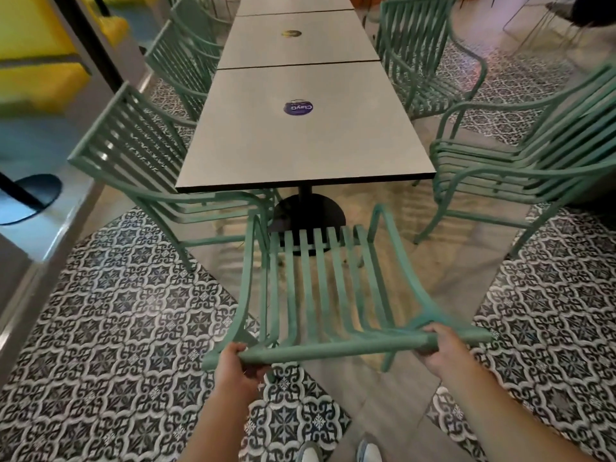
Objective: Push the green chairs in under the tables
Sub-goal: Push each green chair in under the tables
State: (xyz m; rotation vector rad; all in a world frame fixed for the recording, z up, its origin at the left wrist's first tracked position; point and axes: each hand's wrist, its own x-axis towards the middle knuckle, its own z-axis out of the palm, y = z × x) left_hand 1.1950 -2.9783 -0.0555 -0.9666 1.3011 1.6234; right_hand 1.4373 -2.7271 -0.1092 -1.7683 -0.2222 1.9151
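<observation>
A green slatted chair (pixel 320 278) stands in front of me, its back towards me, facing the near end of a grey table (pixel 310 141). My left hand (pixel 238 363) grips the left end of the chair's top rail. My right hand (pixel 440 348) grips the rail near its right end. The chair's front edge is close to the table's black round base (pixel 310 213), short of the tabletop's edge. A second green chair (pixel 140 161) is at the table's left side, partly under it. A third green chair (pixel 520 161) stands off the right side, away from the table.
More grey tables (pixel 300 41) run away in a row, with green chairs at the left (pixel 186 58) and right (pixel 420 58). Patterned black and white tiles cover the floor. A black stand's base (pixel 30 198) and a low step lie at the left. My shoes (pixel 340 453) show below.
</observation>
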